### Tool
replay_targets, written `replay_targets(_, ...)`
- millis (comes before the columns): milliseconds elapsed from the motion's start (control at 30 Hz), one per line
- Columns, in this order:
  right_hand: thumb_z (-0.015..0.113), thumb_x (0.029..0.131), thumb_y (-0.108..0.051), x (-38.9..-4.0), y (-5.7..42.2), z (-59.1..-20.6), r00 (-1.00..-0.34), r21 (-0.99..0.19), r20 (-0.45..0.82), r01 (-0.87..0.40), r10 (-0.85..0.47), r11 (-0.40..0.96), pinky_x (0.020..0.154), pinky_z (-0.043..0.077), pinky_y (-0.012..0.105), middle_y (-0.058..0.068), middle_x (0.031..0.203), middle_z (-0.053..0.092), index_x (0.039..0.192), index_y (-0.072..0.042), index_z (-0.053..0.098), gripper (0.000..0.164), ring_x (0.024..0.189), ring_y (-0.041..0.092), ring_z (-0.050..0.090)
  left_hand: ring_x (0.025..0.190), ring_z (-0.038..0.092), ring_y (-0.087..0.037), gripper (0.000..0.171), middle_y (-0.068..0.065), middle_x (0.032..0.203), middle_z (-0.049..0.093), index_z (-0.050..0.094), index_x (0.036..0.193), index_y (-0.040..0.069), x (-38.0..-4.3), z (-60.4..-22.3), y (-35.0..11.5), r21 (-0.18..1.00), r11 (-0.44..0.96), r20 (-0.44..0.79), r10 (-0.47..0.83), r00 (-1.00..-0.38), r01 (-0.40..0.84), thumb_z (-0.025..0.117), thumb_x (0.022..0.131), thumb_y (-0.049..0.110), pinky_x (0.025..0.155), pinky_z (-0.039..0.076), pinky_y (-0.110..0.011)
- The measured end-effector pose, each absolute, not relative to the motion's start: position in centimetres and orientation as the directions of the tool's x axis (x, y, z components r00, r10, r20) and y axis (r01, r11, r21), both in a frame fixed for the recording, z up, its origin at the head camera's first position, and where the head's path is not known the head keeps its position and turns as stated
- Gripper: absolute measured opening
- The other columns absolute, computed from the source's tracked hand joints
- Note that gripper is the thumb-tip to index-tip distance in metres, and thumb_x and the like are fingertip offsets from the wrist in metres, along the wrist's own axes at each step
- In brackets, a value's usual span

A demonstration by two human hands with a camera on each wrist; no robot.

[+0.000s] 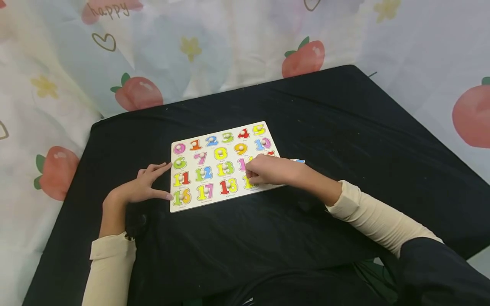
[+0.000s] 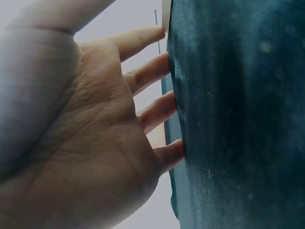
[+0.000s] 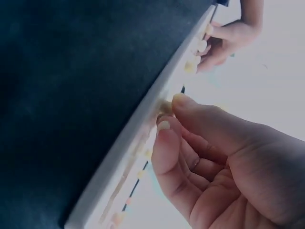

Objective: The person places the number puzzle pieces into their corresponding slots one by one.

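Note:
A pale wooden number puzzle board point(image 1: 218, 199) lies on the black-covered table, with colourful number pieces that have small knobs. At its left edge, my left hand point(image 1: 139, 187) is spread, its thumb and fingertips touching the side. The left wrist view shows that hand's palm point(image 2: 95, 129) with the fingers extended. Over the lower right part of the board, my right hand point(image 1: 268, 169) pinches the knob of a yellow-edged number piece point(image 1: 248, 182) in the bottom row. Thumb and index finger point(image 3: 167, 148) meet at the knob in the right wrist view. The hand hides several neighbouring pieces.
A blue-edged piece point(image 1: 298, 161) shows past the board's right edge, partly behind my right wrist. Black cloth point(image 1: 344, 127) covers the table. A white curtain point(image 1: 237, 42) printed with peaches hangs behind and along the sides.

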State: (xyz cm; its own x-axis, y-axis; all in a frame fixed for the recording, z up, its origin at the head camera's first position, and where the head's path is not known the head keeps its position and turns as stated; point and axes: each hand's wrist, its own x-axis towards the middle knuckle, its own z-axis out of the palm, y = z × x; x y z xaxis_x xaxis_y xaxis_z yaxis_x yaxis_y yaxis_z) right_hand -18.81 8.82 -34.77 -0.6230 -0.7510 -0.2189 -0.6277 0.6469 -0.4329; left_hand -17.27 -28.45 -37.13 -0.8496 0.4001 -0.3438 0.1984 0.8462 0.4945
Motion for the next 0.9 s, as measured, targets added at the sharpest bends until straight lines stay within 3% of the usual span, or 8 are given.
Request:
replay_targets(200, 0.07, 0.087, -0.02, -19.7, 10.5, -33.5, -0.677, -0.409, -0.226, -0.587, -0.701, 0.699, 0.061, 0.042, 0.027, -0.002, 0.08, 0.063, 0.107, -0.007, 0.065, 0.025, 0.067, 0.012, 0.056, 0.119, 0.018, -0.038, 0.105, -0.021, 0.15, 0.011, 0.016, 0.151, 0.011, -17.3, -37.3, -28.4, 0.491, 0.85, -0.354, 0.393, -0.849, 0.19, 0.074, 0.074, 0.05, 0.086, 0.038, -0.056)
replay_targets(300, 0.071, 0.086, -0.018, -20.2, 11.8, -32.5, -0.722, -0.359, -0.264, -0.542, -0.64, 0.76, 0.061, 0.044, 0.028, 0.002, 0.083, 0.061, 0.105, -0.006, 0.065, 0.023, 0.069, 0.015, 0.056, 0.119, 0.018, -0.039, 0.104, -0.021, 0.15, 0.011, 0.016, 0.151, 0.011, -17.2, -37.2, -28.4, 0.489, 0.851, -0.349, 0.393, -0.851, 0.193, 0.074, 0.074, 0.049, 0.086, 0.038, -0.056)
replay_targets(433, 0.071, 0.084, -0.011, -20.5, 13.6, -31.2, -0.759, -0.273, -0.371, -0.461, -0.535, 0.844, 0.057, 0.043, 0.028, 0.004, 0.076, 0.059, 0.09, -0.003, 0.065, 0.012, 0.063, 0.016, 0.055, 0.118, 0.019, -0.039, 0.103, -0.022, 0.15, 0.012, 0.016, 0.151, 0.01, -17.2, -36.9, -28.4, 0.489, 0.849, -0.344, 0.399, -0.85, 0.201, 0.074, 0.075, 0.048, 0.085, 0.038, -0.056)
replay_targets(600, 0.067, 0.083, -0.006, -20.7, 15.0, -30.7, -0.735, -0.198, -0.501, -0.416, -0.456, 0.888, 0.053, 0.041, 0.026, 0.005, 0.066, 0.059, 0.076, -0.004, 0.066, 0.008, 0.057, 0.017, 0.054, 0.118, 0.019, -0.04, 0.103, -0.023, 0.149, 0.012, 0.016, 0.151, 0.009, -17.1, -36.7, -28.4, 0.49, 0.849, -0.349, 0.399, -0.848, 0.197, 0.074, 0.075, 0.048, 0.085, 0.039, -0.056)
replay_targets(900, 0.065, 0.085, -0.006, -21.1, 15.3, -31.3, -0.688, -0.22, -0.577, -0.387, -0.44, 0.895, 0.06, 0.047, 0.029, 0.004, 0.075, 0.062, 0.087, -0.003, 0.064, 0.004, 0.064, 0.017, 0.059, 0.118, 0.018, -0.04, 0.103, -0.023, 0.149, 0.012, 0.016, 0.151, 0.009, -17.2, -36.8, -28.5, 0.5, 0.842, -0.34, 0.406, -0.848, 0.202, 0.074, 0.075, 0.048, 0.085, 0.038, -0.057)
